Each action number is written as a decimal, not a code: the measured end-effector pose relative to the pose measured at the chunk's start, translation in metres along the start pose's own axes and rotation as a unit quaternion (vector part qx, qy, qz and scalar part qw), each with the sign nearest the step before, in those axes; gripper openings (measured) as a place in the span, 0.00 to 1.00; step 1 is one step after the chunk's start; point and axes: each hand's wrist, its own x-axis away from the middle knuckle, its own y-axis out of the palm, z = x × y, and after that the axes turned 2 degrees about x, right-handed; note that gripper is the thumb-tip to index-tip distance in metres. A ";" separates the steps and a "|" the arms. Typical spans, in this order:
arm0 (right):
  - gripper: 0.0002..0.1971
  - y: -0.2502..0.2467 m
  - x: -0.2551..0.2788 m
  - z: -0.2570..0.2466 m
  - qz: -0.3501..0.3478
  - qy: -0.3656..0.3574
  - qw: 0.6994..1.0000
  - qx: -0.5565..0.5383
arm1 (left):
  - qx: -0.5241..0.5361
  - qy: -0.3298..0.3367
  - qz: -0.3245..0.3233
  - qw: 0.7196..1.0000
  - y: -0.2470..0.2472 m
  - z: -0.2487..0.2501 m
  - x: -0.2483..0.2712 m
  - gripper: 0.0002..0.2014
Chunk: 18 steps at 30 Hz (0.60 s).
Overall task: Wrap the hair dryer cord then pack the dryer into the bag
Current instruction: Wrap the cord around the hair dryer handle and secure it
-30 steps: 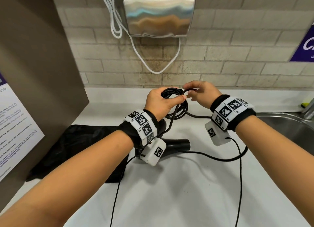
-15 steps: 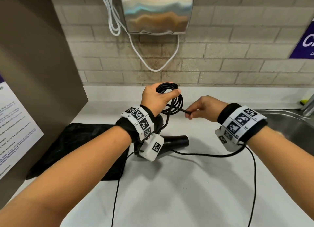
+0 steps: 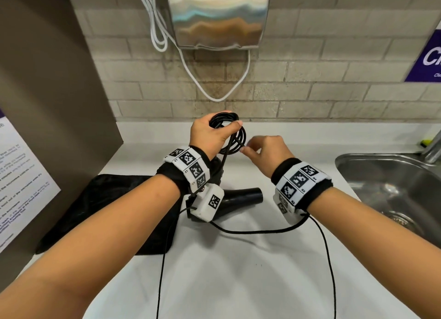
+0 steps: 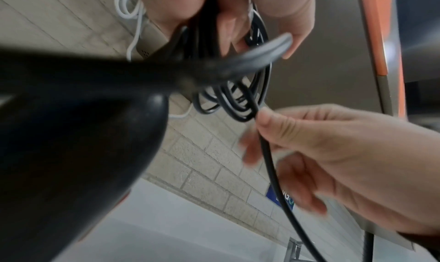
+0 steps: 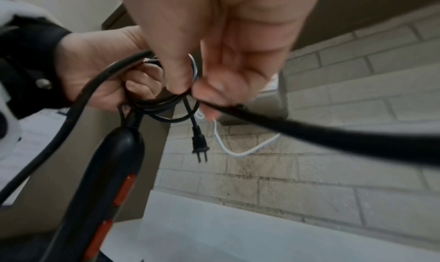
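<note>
Holding: left hand (image 3: 210,135) is curled round the coiled black cord (image 3: 235,137), raised above the counter (image 3: 238,271)
Right hand (image 3: 265,151): thumb and fingertips pinch one strand at the lower edge of the coil
Plug (image 5: 200,143): hangs free under the loops
Hair dryer (image 3: 238,197): black, hanging below the left wrist, nozzle pointing right
Bag (image 3: 107,211): black, flat on the counter at left, under the left forearm
Sink (image 3: 393,187): steel, at right
</note>
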 end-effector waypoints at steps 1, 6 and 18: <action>0.18 0.001 0.001 -0.001 -0.026 0.012 0.998 0.051 | -0.003 0.001 -0.001 1.000 -0.001 0.000 -0.001 0.09; 0.11 -0.005 0.001 -0.003 -0.154 0.027 0.988 -0.005 | -0.005 0.001 0.013 1.000 -0.011 -0.003 -0.007 0.09; 0.13 -0.016 -0.006 -0.025 0.060 -0.008 0.974 -0.218 | -0.048 -0.012 -0.072 0.996 -0.013 0.001 -0.005 0.09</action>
